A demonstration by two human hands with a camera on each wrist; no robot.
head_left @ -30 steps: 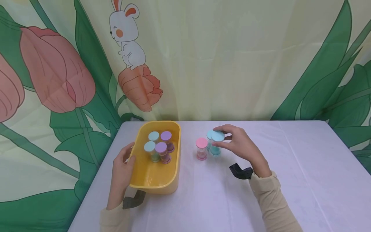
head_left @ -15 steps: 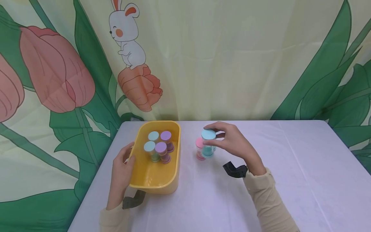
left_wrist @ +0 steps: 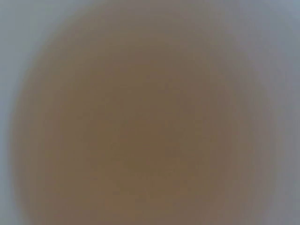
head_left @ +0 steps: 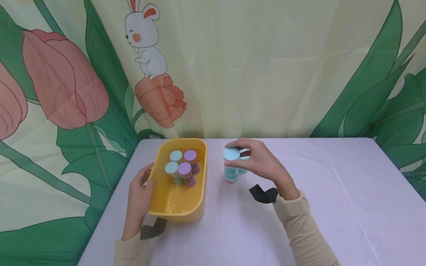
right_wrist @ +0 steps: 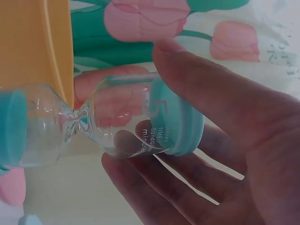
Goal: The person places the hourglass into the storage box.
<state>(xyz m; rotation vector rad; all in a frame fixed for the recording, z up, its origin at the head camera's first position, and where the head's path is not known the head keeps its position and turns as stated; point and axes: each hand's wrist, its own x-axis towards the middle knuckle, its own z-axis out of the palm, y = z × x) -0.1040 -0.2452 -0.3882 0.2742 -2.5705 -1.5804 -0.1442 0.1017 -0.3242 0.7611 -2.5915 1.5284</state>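
My right hand (head_left: 256, 159) holds an hourglass with teal caps (head_left: 231, 154) by its upper end. The right wrist view shows thumb and fingers round that cap (right_wrist: 190, 126), which has "5" and "minutes" lettering near it. Directly below, a pink hourglass (head_left: 230, 181) is mostly hidden by it in the head view. Another teal hourglass (head_left: 242, 171) stands behind the fingers, partly covered. On the left, my left hand (head_left: 141, 192) grips the side of a yellow bin (head_left: 176, 203), thumb at its rim. The left wrist view is only a brownish blur.
Inside the bin stand two light blue hourglasses (head_left: 171, 168) and two purple hourglasses (head_left: 185, 169), near its far end. A white cloth covers the table (head_left: 332, 192). A printed curtain (head_left: 249, 74) hangs behind the table's back edge.
My right hand has moved left with the teal hourglass, from beside the other teal one to over the pink one. The left hand and bin stay put.
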